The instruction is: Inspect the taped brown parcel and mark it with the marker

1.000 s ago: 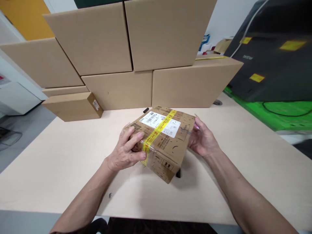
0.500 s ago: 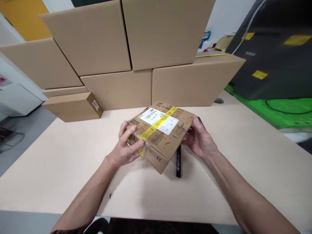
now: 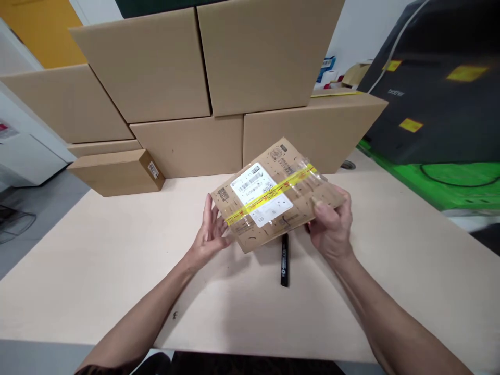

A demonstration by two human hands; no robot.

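A brown cardboard box (image 3: pixel 304 200) with a white shipping label and a strip of yellow tape is held tilted above the table, its labelled face toward me. My right hand (image 3: pixel 332 226) grips its right edge, thumb on top and fingers underneath. At the left edge, my left hand (image 3: pixel 211 234) supports it, fingers raised along the side and thumb by the lower corner. Below the box lies a slim black tool (image 3: pixel 285 268) with white lettering, its far end hidden. A small dark piece shows beside my right fingers, too little of it to name.
Large plain cartons (image 3: pixel 183 148) are stacked along the back of the table (image 3: pixel 97 271). A flatter carton (image 3: pixel 113 174) with a small label stands at the left. On the right are a dark machine (image 3: pixel 422 120) and a green surface (image 3: pixel 461 182).
The box has turned and tipped so its labelled face shows more fully, and its far end has risen. My left fingers have moved off its top to the left edge; my right thumb now presses on top.
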